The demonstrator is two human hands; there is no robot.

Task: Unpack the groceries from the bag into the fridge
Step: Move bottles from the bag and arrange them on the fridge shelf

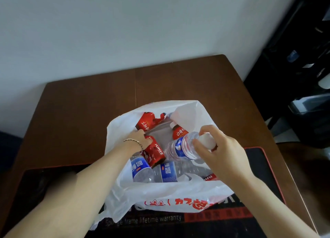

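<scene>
A white plastic grocery bag [160, 195] with red print lies open on the table. My right hand [219, 152] grips the white cap end of a clear water bottle [178, 148] with a blue label, raised at a slant over the bag's mouth. My left hand [139, 139] reaches into the bag, its fingers curled over the top of a red juice bottle [155, 153]. Two more blue-label water bottles [167, 171] lie at the bag's bottom. Other red juice bottles [148, 122] lie at the far side of the bag. The fridge is not in view.
The bag sits on a black mat with a red border [259, 175] on a dark brown wooden table [89, 104] against a white wall. A dark cluttered area with black objects [307, 95] stands to the right of the table.
</scene>
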